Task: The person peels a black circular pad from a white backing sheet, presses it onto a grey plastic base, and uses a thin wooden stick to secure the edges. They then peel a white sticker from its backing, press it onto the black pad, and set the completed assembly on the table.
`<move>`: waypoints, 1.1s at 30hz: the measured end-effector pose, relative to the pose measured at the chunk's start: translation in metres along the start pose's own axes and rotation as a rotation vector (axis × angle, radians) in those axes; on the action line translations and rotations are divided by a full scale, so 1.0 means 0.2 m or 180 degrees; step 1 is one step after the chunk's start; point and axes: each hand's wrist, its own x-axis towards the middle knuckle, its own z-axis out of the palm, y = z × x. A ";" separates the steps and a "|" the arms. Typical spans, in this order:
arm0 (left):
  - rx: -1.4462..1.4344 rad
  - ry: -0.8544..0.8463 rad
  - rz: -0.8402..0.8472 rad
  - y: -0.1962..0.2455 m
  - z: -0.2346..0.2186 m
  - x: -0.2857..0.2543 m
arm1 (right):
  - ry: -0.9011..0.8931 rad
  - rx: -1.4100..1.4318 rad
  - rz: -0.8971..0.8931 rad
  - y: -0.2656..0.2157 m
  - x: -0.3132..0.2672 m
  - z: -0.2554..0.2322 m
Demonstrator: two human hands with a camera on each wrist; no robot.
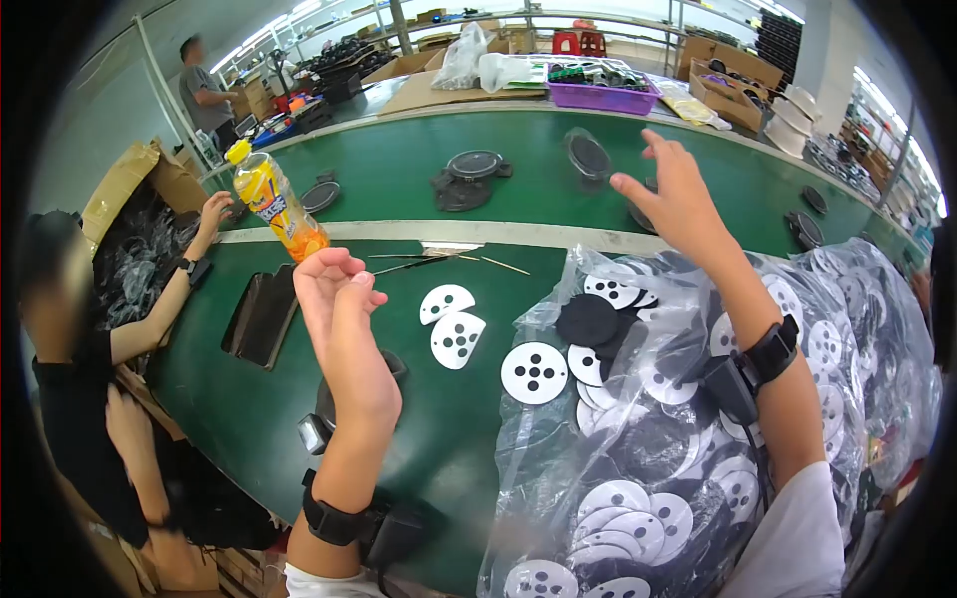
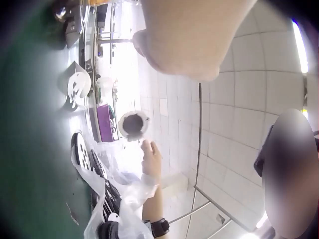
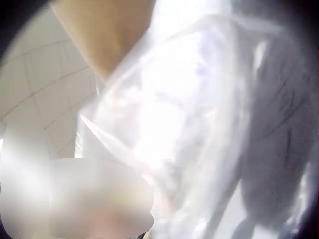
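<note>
My right hand (image 1: 683, 199) reaches over the far green belt with its fingers spread. Just beyond its fingertips is a blurred black disc (image 1: 588, 157) with a clear rim, apart from the hand. The left wrist view also catches this dark disc (image 2: 133, 124) in the air above the fingers. Loosely bent and holding nothing, my left hand (image 1: 344, 314) is raised over the near table beside an orange drink bottle (image 1: 269, 204). White perforated discs (image 1: 457, 339) lie to its right. A clear plastic bag (image 1: 538, 448) full of white and black discs lies under my right arm.
Black round parts (image 1: 474, 164) are spaced along the belt (image 1: 399, 149). Tweezers (image 1: 424, 261) and a dark flat case (image 1: 259, 317) lie on the near table. At left, another person (image 1: 75, 389) reaches toward the belt. A purple basket (image 1: 603, 95) stands behind it.
</note>
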 end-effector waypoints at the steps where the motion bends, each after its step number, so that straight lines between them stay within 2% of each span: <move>1: 0.0113 -0.0137 0.0048 0.00 -0.01 0.00 | -0.0735 0.0803 0.0447 -0.02 0.04 -0.06; 2: 0.0230 -0.0266 0.0091 0.00 -0.02 0.00 | -0.1473 0.1609 0.0902 -0.05 0.06 -0.11; 3: 0.0252 -0.0280 0.0086 0.00 -0.01 0.00 | -0.1502 0.1598 0.0915 -0.07 0.06 -0.13; 5: 0.0301 -0.0406 0.0030 0.00 0.00 -0.01 | -0.2198 0.2448 0.0307 -0.13 0.08 -0.14; 6: 0.0344 -0.0536 -0.0001 0.00 0.00 -0.01 | -0.2207 0.2444 0.0313 -0.19 0.08 -0.17; 8: 0.0397 -0.0745 -0.0012 -0.01 0.02 -0.03 | -0.3163 0.2626 -0.0325 -0.33 0.01 -0.24; 10: 0.0454 -0.0952 -0.0014 0.00 0.04 -0.04 | -0.3276 0.1921 -0.1094 -0.42 -0.12 -0.23; 11: 0.0553 -0.1146 -0.0104 0.02 0.06 -0.06 | -0.3539 0.1681 -0.1254 -0.45 -0.14 -0.24; 12: 0.0649 -0.1344 -0.0194 0.03 0.07 -0.08 | -0.3547 0.1687 -0.1248 -0.46 -0.15 -0.24; 14: 0.0927 -0.1523 -0.0015 -0.02 0.05 -0.07 | -0.3403 0.1833 -0.1229 -0.46 -0.18 -0.24; 16: 0.1687 -0.1914 0.0213 -0.01 0.07 -0.10 | -0.3334 0.1965 -0.1237 -0.46 -0.19 -0.21; 18: 0.1828 -0.1975 0.0225 0.00 0.08 -0.12 | -0.3242 0.2082 -0.1229 -0.45 -0.18 -0.20; 20: 0.1897 -0.2343 0.0616 0.00 0.08 -0.12 | -0.3938 0.3023 -0.0285 -0.46 -0.09 -0.23; 21: 0.1828 -0.2242 0.0821 0.00 0.09 -0.13 | -0.3783 0.3061 -0.0134 -0.46 -0.06 -0.27; 22: 0.1816 -0.2238 0.0837 0.00 0.10 -0.14 | -0.3433 0.3658 -0.0061 -0.47 -0.04 -0.27; 24: 0.1164 -0.2136 -0.0065 0.03 0.11 -0.16 | -0.3568 0.3843 0.0370 -0.46 0.02 -0.34; 25: 0.0841 -0.2234 -0.0645 0.06 0.12 -0.16 | -0.3571 0.3846 0.0363 -0.47 0.03 -0.37; 26: 0.0846 -0.2226 -0.0639 0.09 0.11 -0.17 | -0.2986 0.3647 0.0114 -0.49 0.04 -0.39; 27: 0.0474 -0.2058 -0.0852 0.10 0.10 -0.17 | -0.2407 0.3431 -0.0122 -0.49 0.04 -0.40; 28: 0.0101 -0.1881 -0.1065 0.12 0.10 -0.18 | -0.2413 0.3437 -0.0127 -0.49 0.04 -0.40; 30: -0.0198 -0.1457 -0.0819 0.13 0.09 -0.17 | -0.1732 0.3463 -0.0781 -0.48 0.04 -0.39; 31: -0.0322 -0.1370 -0.0776 0.13 0.10 -0.17 | -0.1462 0.3281 -0.0868 -0.50 0.04 -0.41; 33: -0.0428 -0.1249 -0.0735 0.16 0.11 -0.18 | -0.1632 0.3067 -0.0892 -0.53 0.07 -0.48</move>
